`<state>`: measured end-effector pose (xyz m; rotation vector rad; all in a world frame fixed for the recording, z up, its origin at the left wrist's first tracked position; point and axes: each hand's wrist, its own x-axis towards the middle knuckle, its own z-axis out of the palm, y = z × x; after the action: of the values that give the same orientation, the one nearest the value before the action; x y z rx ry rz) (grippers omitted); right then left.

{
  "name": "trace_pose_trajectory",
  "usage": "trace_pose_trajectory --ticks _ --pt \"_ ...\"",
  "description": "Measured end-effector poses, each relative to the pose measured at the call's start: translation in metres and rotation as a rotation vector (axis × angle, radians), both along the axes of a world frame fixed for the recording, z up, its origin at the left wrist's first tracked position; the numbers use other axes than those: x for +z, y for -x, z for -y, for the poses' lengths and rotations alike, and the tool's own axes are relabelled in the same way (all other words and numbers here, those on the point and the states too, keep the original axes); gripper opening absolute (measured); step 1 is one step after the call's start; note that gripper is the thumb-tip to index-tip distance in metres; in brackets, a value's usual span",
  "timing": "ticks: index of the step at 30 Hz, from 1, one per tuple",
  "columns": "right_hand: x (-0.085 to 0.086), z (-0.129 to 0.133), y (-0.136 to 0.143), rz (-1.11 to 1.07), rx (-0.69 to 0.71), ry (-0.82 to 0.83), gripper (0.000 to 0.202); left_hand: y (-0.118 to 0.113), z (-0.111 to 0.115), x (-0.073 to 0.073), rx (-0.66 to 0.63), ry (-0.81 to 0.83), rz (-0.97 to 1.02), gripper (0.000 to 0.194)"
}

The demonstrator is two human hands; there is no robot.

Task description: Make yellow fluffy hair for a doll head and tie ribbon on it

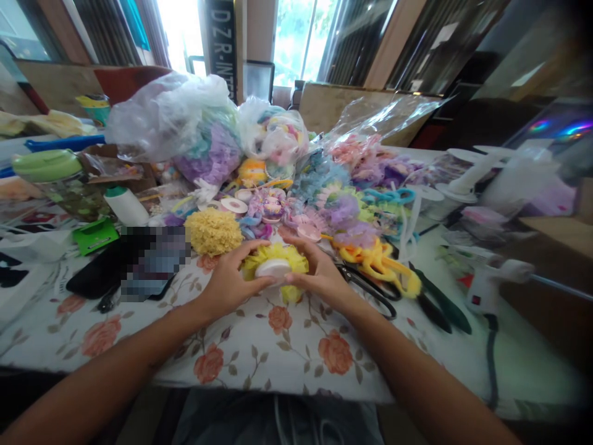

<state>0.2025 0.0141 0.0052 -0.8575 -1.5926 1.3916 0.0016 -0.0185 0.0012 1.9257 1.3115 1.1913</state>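
Note:
Between my two hands is a yellow ruffled ornament (pixel 296 261) with a round white disc (pixel 273 269) on the side toward me. My left hand (pixel 231 275) grips its left edge, thumb pressed on the disc. From the right, my right hand (pixel 322 272) holds the other edge, its thumb also at the disc. The fingers behind the ruffle are partly hidden. Just beyond my left hand sits a fluffy yellow ball (pixel 214 232). Black-handled scissors (pixel 368 287) lie to the right of my right hand.
Pliers (pixel 440 303) and a white glue gun (pixel 484 281) lie at right. Yellow fuzzy pieces (pixel 375 259) rest beside the scissors. A phone (pixel 157 262) and a thread cone (pixel 126 205) are at left. Plastic bags of pastel material (pixel 208 142) stand behind on the flowered tablecloth (pixel 250 364).

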Motion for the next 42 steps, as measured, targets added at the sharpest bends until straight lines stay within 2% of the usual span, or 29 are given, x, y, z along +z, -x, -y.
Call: trace_pose_trajectory --ticks 3,7,11,16,23,28,37,42 --pt "0.001 0.005 0.005 0.090 0.011 0.090 0.048 -0.002 0.002 -0.001 0.025 -0.011 0.038 0.057" --pt "0.003 0.009 0.005 0.035 -0.002 0.165 0.041 -0.001 0.002 -0.002 -0.010 0.016 0.148 0.059" --pt "0.001 0.010 0.003 0.047 -0.014 0.189 0.042 0.003 0.000 0.002 -0.034 0.078 0.278 0.034" --pt "0.001 0.011 0.004 0.053 0.013 0.222 0.038 0.005 -0.003 0.002 -0.005 0.082 0.220 0.021" --pt "-0.005 0.010 0.002 -0.049 0.005 0.266 0.039 0.007 -0.006 -0.001 -0.059 0.161 0.315 0.030" --pt "-0.010 0.010 0.003 -0.095 0.010 0.255 0.040 0.005 -0.008 -0.002 -0.051 0.145 0.346 0.026" --pt "-0.003 0.011 0.007 -0.131 0.012 0.270 0.041 0.002 -0.011 -0.005 -0.099 0.256 0.500 0.032" --pt "-0.003 0.010 0.005 -0.067 0.002 0.227 0.040 0.006 -0.007 0.000 -0.114 0.207 0.433 0.038"
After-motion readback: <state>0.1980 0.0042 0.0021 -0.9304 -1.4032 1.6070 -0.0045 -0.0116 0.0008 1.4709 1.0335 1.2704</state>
